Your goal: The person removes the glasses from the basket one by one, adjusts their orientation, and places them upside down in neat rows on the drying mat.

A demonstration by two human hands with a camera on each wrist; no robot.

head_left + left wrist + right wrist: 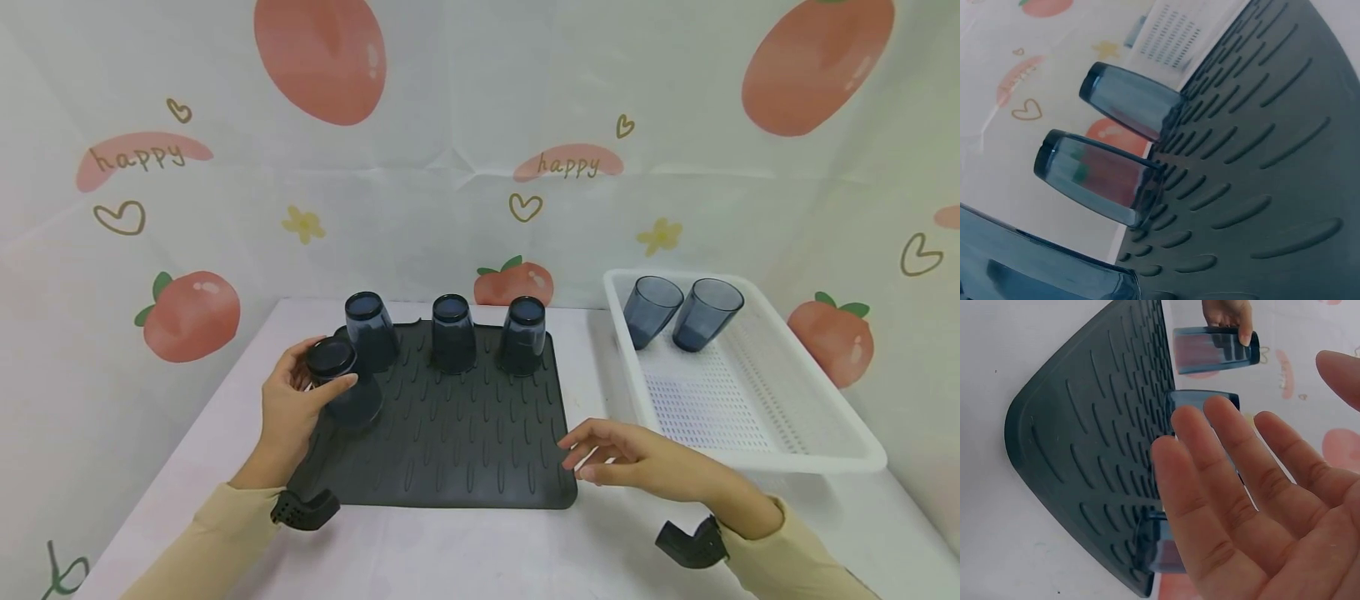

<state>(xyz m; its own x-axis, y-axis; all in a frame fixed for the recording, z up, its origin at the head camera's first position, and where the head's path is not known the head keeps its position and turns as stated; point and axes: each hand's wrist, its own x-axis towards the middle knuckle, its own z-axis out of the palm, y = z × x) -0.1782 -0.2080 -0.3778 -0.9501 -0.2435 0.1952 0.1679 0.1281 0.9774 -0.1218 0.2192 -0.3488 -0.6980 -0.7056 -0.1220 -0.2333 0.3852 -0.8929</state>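
My left hand [291, 400] grips an upside-down blue glass tumbler [330, 358] near its base, over the left side of a black ridged drying mat [480, 450]. In the right wrist view the fingers of that hand show on the held tumbler [1210, 353]. Behind it, one inverted tumbler [371, 333] stands at the mat's back left corner. A second inverted tumbler [453, 337] and a third [522, 337] stand along the back edge. My right hand [637, 458] hovers by the mat's right edge, fingers loosely extended and holding nothing.
A white perforated basket [832, 458] stands on the right of the white table [420, 550]. Two blue tumblers [651, 312] lean, mouths up, at its back left. A fruit-printed cloth [420, 225] hangs behind the table.
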